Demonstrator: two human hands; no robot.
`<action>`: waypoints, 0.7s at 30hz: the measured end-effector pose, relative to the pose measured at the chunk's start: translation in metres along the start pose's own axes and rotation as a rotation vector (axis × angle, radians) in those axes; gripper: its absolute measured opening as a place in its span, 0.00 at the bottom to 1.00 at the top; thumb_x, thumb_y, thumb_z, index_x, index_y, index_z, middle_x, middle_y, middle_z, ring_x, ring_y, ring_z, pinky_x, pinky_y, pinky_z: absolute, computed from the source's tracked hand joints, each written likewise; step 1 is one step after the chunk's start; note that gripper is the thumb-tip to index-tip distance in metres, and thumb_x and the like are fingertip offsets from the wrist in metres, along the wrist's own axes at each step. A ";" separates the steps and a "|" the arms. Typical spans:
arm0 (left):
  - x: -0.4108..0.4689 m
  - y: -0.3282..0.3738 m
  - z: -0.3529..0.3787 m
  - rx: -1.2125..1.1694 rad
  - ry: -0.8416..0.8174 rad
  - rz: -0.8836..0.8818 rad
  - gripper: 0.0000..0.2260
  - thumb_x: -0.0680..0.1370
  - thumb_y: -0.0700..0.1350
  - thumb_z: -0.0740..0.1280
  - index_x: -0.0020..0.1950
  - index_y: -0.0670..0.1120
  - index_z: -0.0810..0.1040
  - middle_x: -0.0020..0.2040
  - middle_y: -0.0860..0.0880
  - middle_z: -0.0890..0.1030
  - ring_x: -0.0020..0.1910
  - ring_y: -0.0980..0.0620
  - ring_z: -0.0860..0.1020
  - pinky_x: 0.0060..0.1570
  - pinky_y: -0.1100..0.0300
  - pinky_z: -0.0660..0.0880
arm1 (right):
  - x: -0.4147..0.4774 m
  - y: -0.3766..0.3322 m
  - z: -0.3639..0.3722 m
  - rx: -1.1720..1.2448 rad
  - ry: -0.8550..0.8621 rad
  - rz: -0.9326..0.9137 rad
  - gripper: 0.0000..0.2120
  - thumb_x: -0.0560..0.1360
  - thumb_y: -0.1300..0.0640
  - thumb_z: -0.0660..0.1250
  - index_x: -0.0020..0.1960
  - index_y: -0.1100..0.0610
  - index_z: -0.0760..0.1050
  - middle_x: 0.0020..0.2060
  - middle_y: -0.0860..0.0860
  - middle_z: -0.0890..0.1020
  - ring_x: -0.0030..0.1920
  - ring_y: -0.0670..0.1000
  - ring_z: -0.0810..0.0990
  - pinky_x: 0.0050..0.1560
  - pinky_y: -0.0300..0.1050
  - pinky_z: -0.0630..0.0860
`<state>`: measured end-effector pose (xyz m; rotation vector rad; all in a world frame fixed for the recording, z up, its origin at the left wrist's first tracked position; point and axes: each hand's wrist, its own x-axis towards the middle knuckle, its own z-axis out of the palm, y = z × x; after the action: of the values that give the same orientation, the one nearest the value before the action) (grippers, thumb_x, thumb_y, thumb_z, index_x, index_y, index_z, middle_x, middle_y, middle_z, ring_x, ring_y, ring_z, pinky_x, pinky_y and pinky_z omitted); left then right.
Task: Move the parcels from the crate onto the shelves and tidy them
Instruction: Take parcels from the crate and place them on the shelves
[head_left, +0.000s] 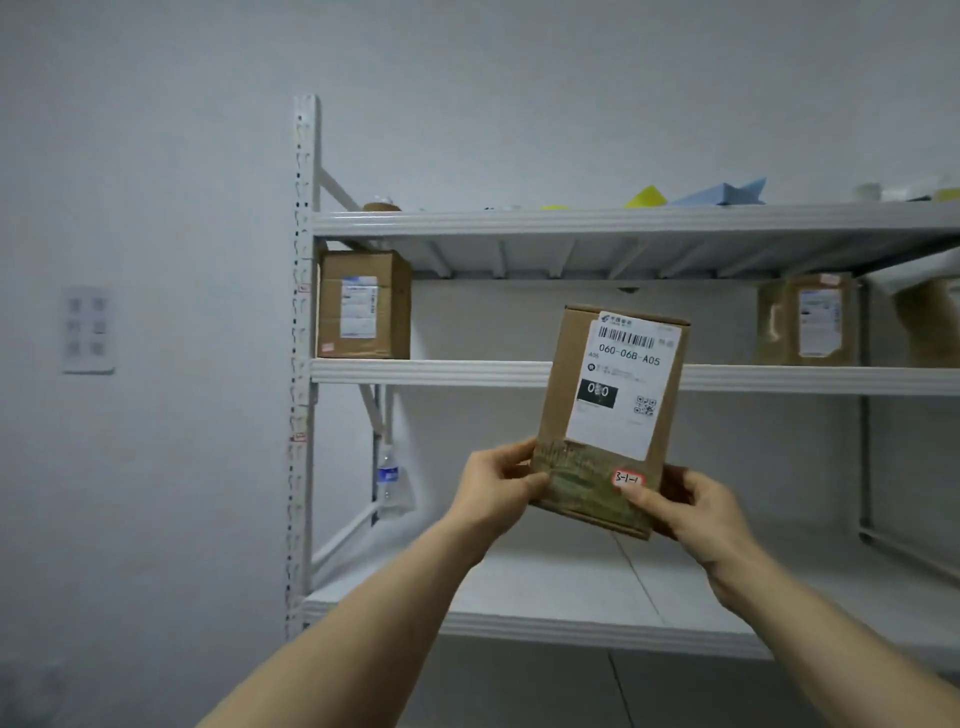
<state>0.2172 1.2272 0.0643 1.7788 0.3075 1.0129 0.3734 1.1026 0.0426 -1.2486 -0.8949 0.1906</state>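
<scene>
Brown cardboard parcel (571, 374) hangs in the air in front of the white metal shelving unit (304, 312), gripped by both hands at its bottom corners, its top leaning a little to the right. It overlaps the front rail of the middle shelf (441, 373) and sits above the lower shelf (571, 587) — it rests on neither. A white shipping label (623, 395) covers most of its front, printed with a barcode and the code 060-06B-A05. A small red-edged sticker (628, 478) near the bottom right corner reads 3-1-1.

The left hand (498, 483) holds the bottom left corner, thumb on the front face and fingers curled round behind. The right hand (696, 504) holds the bottom right corner the same way, its thumb lying just below the sticker.

On the middle shelf a squat brown cardboard box (363, 306) with a white label stands at the far left end, against the upright. Well apart from it, towards the right end, a second labelled brown box (805, 319) stands upright. Beside that, at the picture's edge, is another brown shape (930, 327) — probably a further parcel, though it is too blurred to be sure. On the top shelf (571, 221) lie a yellow folded piece (647, 197) and a blue one (727, 193). A clear plastic water bottle (388, 480) hangs by the left brace below the middle shelf. A white switch plate (87, 330) is on the wall to the left.
</scene>
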 end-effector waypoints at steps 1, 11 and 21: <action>0.010 -0.001 -0.018 0.008 0.024 0.003 0.20 0.74 0.30 0.67 0.64 0.45 0.77 0.40 0.53 0.84 0.41 0.59 0.81 0.52 0.64 0.77 | 0.011 -0.002 0.021 0.019 -0.015 -0.016 0.09 0.68 0.61 0.75 0.47 0.55 0.79 0.40 0.48 0.84 0.42 0.47 0.82 0.44 0.40 0.80; 0.075 -0.013 -0.149 0.058 0.156 0.032 0.24 0.75 0.32 0.68 0.69 0.46 0.72 0.34 0.54 0.81 0.28 0.66 0.77 0.46 0.65 0.75 | 0.100 0.009 0.177 0.133 -0.121 -0.070 0.06 0.70 0.62 0.73 0.47 0.56 0.81 0.41 0.50 0.85 0.39 0.46 0.82 0.50 0.43 0.80; 0.152 -0.039 -0.203 0.007 0.244 0.078 0.10 0.73 0.41 0.72 0.54 0.43 0.81 0.43 0.49 0.84 0.36 0.62 0.81 0.36 0.73 0.74 | 0.190 0.020 0.243 0.143 -0.259 -0.155 0.10 0.69 0.60 0.74 0.50 0.58 0.81 0.43 0.49 0.86 0.40 0.44 0.84 0.41 0.35 0.80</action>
<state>0.1674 1.4697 0.1306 1.6862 0.3952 1.2896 0.3413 1.3987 0.1255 -1.0312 -1.1768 0.2923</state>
